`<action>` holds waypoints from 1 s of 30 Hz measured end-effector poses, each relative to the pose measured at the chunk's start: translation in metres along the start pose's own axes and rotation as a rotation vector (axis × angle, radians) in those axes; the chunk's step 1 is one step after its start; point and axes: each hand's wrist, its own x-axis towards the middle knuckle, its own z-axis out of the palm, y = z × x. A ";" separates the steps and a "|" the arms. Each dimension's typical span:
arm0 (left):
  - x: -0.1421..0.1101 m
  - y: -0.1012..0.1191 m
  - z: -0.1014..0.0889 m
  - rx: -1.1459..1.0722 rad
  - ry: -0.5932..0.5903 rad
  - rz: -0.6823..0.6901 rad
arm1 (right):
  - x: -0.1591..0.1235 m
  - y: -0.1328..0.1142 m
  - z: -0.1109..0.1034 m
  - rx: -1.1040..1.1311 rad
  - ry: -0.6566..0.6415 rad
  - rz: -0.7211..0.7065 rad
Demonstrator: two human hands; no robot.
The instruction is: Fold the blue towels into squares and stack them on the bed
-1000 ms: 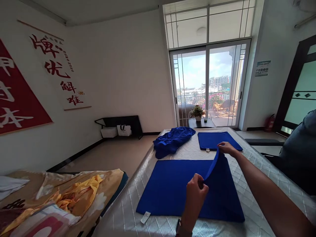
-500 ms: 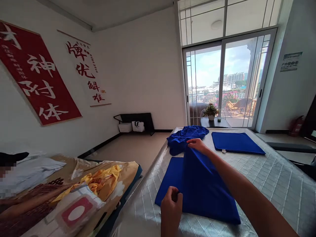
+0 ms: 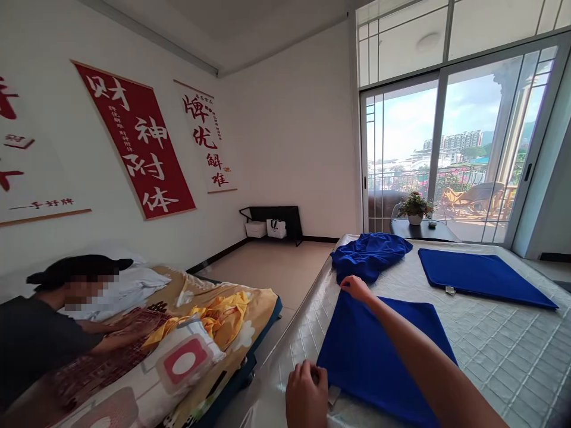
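A blue cloth [image 3: 392, 356], folded into a flat panel, lies on the silvery quilted mattress [image 3: 504, 339] in front of me. My right hand [image 3: 355, 288] reaches across it and pinches its far left corner. At the near left corner, my left hand [image 3: 307, 393] is closed with curled fingers on the cloth's edge; its fingertips are partly hidden. A small white tag shows beside that hand. Beyond my right hand sits a crumpled blue cloth [image 3: 370, 254]. Farther right, another blue cloth [image 3: 486, 276] lies folded flat with a white tag at its edge.
To the left, a person in a black cap [image 3: 80, 270] leans over a second bed with a yellow cloth [image 3: 223, 321] and a patterned pillow [image 3: 178, 362]. A small table with a potted plant [image 3: 414, 208] stands by the glass door. A gap of floor separates the beds.
My view has turned left, showing more of the other person. The blue panel's raised part has been laid over flat to the left, with both hands still at its left edge.
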 end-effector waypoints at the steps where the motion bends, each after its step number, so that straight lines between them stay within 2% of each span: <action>1: -0.001 -0.002 0.004 0.031 0.019 0.017 | -0.001 0.002 0.005 -0.046 -0.004 0.028; 5: -0.005 -0.005 0.014 0.114 0.083 0.072 | -0.004 0.007 0.019 -0.194 -0.001 0.130; 9: -0.010 0.002 0.011 0.163 0.070 0.084 | -0.006 0.007 0.024 -0.250 0.008 0.167; 13: -0.013 0.006 0.006 0.176 0.055 0.084 | -0.011 0.000 0.020 -0.217 0.052 0.133; 16: -0.013 0.007 0.007 0.199 0.013 0.077 | -0.020 -0.004 0.007 -0.124 0.122 0.082; 19: -0.012 0.006 0.008 0.253 0.010 0.073 | -0.039 -0.004 -0.018 0.004 0.212 0.024; 22: -0.008 0.004 0.009 0.275 -0.026 0.085 | -0.071 -0.002 -0.054 0.099 0.294 -0.021; 26: 0.002 -0.004 0.010 0.115 -0.112 0.148 | -0.124 -0.006 -0.108 0.228 0.349 -0.134; 28: 0.007 -0.005 0.008 0.042 -0.091 0.184 | -0.149 -0.010 -0.135 0.255 0.364 -0.187; 30: 0.012 0.001 0.003 0.057 -0.008 0.290 | -0.171 -0.014 -0.163 0.241 0.400 -0.209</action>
